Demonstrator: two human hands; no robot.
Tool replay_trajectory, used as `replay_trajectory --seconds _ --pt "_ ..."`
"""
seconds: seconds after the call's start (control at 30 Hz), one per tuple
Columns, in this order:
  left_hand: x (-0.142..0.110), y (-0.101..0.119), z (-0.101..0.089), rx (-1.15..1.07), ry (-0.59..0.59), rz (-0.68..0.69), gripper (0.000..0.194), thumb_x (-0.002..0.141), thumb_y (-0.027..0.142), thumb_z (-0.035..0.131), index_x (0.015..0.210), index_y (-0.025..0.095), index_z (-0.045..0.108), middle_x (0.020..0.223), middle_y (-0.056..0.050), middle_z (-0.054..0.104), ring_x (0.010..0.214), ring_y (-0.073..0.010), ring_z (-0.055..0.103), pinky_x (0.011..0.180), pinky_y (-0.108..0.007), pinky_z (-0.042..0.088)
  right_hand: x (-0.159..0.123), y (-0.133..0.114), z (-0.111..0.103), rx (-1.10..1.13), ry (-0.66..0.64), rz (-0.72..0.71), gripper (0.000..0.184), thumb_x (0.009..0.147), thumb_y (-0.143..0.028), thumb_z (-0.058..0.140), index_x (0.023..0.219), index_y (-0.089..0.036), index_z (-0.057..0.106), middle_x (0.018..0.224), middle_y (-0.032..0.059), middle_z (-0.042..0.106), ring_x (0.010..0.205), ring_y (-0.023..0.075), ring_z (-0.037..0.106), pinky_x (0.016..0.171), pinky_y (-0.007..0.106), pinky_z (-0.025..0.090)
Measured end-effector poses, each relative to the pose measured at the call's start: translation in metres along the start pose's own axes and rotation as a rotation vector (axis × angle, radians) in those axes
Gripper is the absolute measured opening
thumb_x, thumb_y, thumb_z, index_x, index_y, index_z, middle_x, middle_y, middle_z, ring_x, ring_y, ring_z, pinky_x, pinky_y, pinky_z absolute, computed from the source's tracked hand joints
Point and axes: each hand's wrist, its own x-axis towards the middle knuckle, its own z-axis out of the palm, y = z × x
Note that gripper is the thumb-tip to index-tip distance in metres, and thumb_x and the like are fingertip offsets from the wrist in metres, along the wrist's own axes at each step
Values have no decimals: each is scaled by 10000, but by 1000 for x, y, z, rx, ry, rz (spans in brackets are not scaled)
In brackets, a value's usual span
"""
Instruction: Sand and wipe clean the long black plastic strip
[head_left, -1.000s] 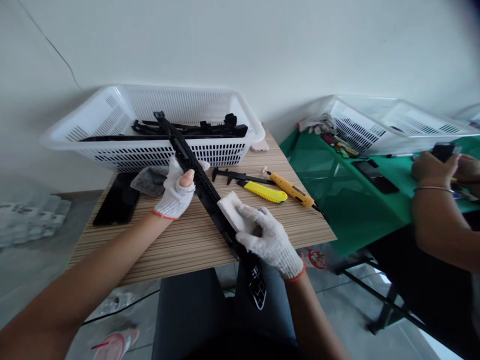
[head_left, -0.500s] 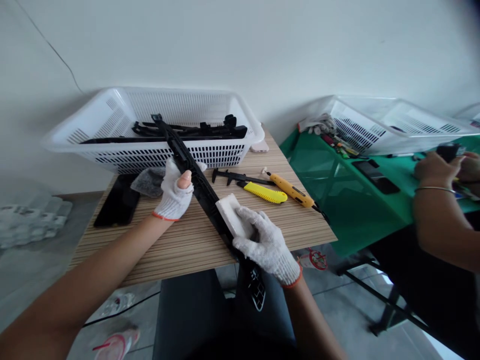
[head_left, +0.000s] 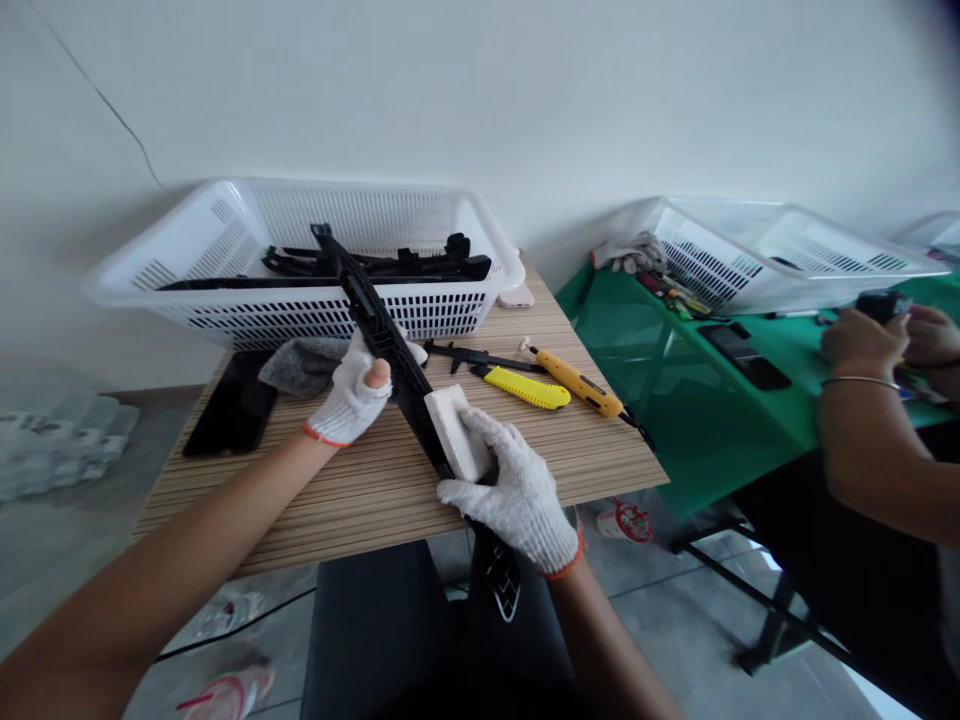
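Observation:
A long black plastic trim piece (head_left: 409, 375) slants across the table, its far end above the basket and its near end over my lap. My left hand (head_left: 358, 392), in a white knit glove with the thumb tip bare, is wrapped round the trim's upper part; its fingers pass beneath. In my gloved right hand (head_left: 517, 490) is a white block (head_left: 457, 432), held against the trim's right side. That hand's thumb lies across the black piece below the block. What the block is made of, I cannot tell.
Behind the trim, a white plastic basket (head_left: 315, 300) holds more black parts. On the wooden table (head_left: 330, 520) lie a phone (head_left: 229, 405), grey cloth (head_left: 300, 365), calipers (head_left: 480, 357), yellow utility knife (head_left: 525, 387) and yellow corded tool (head_left: 577, 380). A co-worker's hands (head_left: 862, 340) are at the green table (head_left: 697, 420).
My right hand and the white block have shifted slightly left relative to the table. The trim's near end has swung a little left; my left hand keeps its hold.

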Motion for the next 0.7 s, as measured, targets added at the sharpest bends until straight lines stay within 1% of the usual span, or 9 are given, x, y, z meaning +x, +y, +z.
replay_trajectory --seconds 0.07,0.13,0.27,0.37,0.43,0.5,0.57,0.7 --pt "1 4 -1 74 -54 -21 553 785 800 651 945 272 656 833 -57 784 895 -301 764 955 -473 626 1 -1 0 10 10 1 909 702 -521 932 1529 -346 597 1276 99 723 1131 354 729 1023 584 595" --pt "1 8 -2 141 -101 -51 489 759 739 694 871 263 674 847 -56 784 885 -302 751 929 -463 626 3 -1 1 15 13 8 925 696 -519 935 1536 -336 594 1272 105 723 1147 362 723 1031 588 590" --pt "1 17 -5 255 -185 -109 374 797 622 647 800 248 669 805 -41 755 802 -269 713 831 -426 618 3 4 1 27 7 -4 917 696 -523 933 1532 -343 604 1278 108 715 1154 369 716 1008 598 601" --pt "1 20 -7 309 -223 -138 365 814 604 608 755 246 644 757 -40 728 752 -257 690 769 -403 606 0 17 -3 65 8 -79 819 742 -500 909 1500 -348 640 1279 99 711 1148 342 717 987 550 619" --pt "1 21 -7 327 -238 -149 370 822 602 593 750 242 643 755 -44 729 743 -256 689 747 -391 603 -2 25 -7 79 14 -119 729 793 -470 877 1480 -351 665 1286 91 703 1139 318 718 981 510 625" --pt "0 22 -7 336 -239 -154 371 832 596 592 774 235 658 789 -56 746 771 -262 704 761 -384 609 -2 29 -10 70 6 -112 691 812 -463 869 1468 -361 678 1286 85 692 1134 307 714 984 498 624" --pt "0 23 -6 342 -229 -153 372 837 594 594 797 233 670 817 -63 761 795 -268 714 780 -383 612 1 29 -11 53 -9 -77 713 791 -485 890 1464 -377 682 1285 80 678 1144 313 704 998 514 616" --pt "0 21 -5 342 -206 -132 386 844 629 586 783 254 650 808 -48 764 796 -272 714 764 -381 606 13 18 -7 85 -34 -24 756 775 -499 909 1483 -442 651 1275 57 650 1151 303 690 1025 536 599"
